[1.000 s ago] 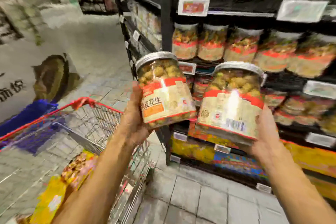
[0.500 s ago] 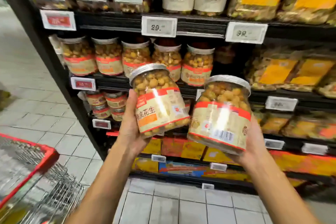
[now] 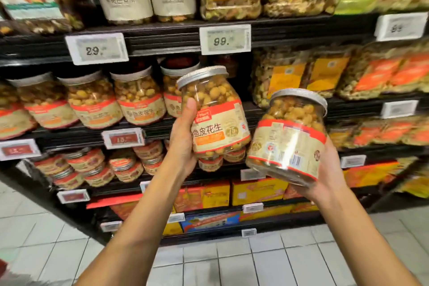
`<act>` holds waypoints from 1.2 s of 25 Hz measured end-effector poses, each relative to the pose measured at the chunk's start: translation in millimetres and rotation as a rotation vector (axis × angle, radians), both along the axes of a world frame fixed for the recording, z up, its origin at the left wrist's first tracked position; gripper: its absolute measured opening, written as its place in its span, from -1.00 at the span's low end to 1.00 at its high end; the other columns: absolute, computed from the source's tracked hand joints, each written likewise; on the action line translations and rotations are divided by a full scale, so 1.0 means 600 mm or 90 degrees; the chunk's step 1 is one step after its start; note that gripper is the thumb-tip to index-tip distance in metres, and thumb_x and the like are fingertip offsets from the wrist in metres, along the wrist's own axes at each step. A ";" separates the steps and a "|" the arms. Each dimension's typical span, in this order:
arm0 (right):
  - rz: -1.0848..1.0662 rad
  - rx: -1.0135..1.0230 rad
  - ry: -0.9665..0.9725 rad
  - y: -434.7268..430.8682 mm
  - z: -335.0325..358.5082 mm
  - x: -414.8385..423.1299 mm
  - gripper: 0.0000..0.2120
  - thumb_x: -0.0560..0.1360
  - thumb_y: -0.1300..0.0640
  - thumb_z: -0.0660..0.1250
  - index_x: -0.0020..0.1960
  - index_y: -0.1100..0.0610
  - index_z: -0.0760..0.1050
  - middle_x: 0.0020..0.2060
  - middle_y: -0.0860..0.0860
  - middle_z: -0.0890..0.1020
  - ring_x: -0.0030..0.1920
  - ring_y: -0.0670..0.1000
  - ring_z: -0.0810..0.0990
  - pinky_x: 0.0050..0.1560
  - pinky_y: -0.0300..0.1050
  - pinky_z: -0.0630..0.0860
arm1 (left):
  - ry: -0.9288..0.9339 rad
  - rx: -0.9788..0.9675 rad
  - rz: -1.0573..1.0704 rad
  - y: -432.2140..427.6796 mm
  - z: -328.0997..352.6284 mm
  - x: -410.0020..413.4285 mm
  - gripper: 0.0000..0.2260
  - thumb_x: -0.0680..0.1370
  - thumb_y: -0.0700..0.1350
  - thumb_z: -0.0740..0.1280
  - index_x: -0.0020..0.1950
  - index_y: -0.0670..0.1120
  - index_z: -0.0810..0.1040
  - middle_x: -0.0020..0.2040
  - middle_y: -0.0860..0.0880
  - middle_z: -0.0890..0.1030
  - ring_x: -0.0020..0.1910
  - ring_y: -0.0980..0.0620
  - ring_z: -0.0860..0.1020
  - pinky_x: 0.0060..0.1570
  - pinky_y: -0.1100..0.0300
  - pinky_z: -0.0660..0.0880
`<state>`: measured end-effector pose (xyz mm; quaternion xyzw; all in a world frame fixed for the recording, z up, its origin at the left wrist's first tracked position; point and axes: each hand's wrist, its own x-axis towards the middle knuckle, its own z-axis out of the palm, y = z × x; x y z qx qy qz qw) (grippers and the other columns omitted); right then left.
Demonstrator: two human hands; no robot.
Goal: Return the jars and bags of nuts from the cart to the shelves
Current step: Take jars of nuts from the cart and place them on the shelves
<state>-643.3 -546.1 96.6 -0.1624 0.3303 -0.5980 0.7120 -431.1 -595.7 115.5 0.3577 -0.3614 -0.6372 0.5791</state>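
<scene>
The left hand (image 3: 183,139) is gripping a jar of coated peanuts (image 3: 214,111) around its label, thumb up the side, while the right hand (image 3: 329,169) is cupping a second, wider jar (image 3: 290,137) from beneath. Both jars are riding in front of the shelf (image 3: 162,129), silver lids tilting up and toward it. The left jar is sitting nearer, just right of the matching jars in the shelf row (image 3: 137,97), level with a dark gap there. That gap looks like its slot, so the left hand probably leads.
</scene>
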 end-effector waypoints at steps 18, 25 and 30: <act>0.079 -0.009 0.084 -0.118 -0.032 -0.124 -0.67 0.31 -0.20 0.22 -0.27 -0.04 0.68 -0.25 0.02 0.70 -0.24 0.04 0.69 0.03 0.07 0.51 | -0.400 -0.134 0.100 -0.213 -0.045 -0.085 -0.27 0.31 0.03 0.50 0.39 -0.09 0.26 0.15 0.12 0.51 0.02 0.37 0.52 -0.07 0.53 0.45; 0.081 -0.038 0.073 -0.124 -0.038 -0.113 -0.69 0.30 -0.21 0.25 -0.28 -0.06 0.66 -0.23 0.01 0.70 -0.22 0.03 0.69 -0.08 0.05 0.57 | -0.607 -0.240 0.254 -0.122 -0.060 -0.080 -0.41 0.53 0.10 0.29 0.48 -0.13 0.25 0.42 -0.03 0.38 0.37 0.11 0.36 0.36 0.19 0.32; 0.080 -0.013 0.050 -0.136 -0.027 -0.101 -0.62 0.49 -0.18 0.19 -0.25 -0.03 0.68 -0.18 0.03 0.70 -0.17 0.06 0.70 -0.14 0.01 0.60 | -0.925 -0.579 0.345 -0.082 -0.107 -0.102 -0.64 0.56 -0.15 0.25 0.31 -0.27 0.46 0.35 -0.21 0.44 0.36 -0.07 0.39 0.38 0.07 0.32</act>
